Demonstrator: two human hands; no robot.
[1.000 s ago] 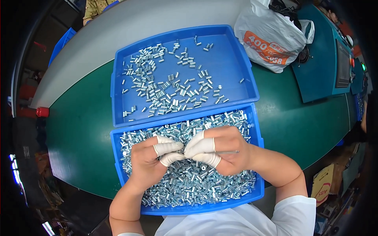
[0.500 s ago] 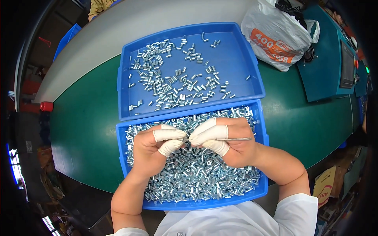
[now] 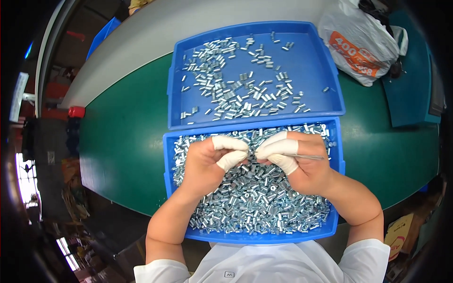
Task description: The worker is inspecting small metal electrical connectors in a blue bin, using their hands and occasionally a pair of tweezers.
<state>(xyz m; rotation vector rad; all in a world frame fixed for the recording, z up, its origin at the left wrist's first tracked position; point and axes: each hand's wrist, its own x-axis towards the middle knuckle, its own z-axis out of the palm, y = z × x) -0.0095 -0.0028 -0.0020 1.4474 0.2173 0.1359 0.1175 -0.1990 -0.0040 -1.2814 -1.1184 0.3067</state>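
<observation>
My left hand (image 3: 204, 165) and my right hand (image 3: 304, 162) face each other over the near blue tray (image 3: 168, 162), with white covers on the thumbs and some fingers. A thin metal rod (image 3: 311, 157) lies along my right hand, pinched between thumb and fingers, its tip pointing toward my left hand. My left thumb and forefinger are pressed together; whatever sits between them is too small and covered to make out. Only a narrow gap separates the two sets of fingertips. Beneath them, small silvery metal cylinders (image 3: 255, 203), some visibly hollow, heap the near tray.
Beyond it, a second blue tray (image 3: 311, 61) holds a loose scatter of similar cylinders, mostly on its left. Both trays rest on a green tabletop (image 3: 127, 137). A white plastic bag (image 3: 358, 42) stands at the back right beside a teal machine housing (image 3: 408, 85).
The whole view has shifted, so trays and hands appear farther right and slightly higher. My fingertips have moved slightly apart, and the rod now tilts a little more.
</observation>
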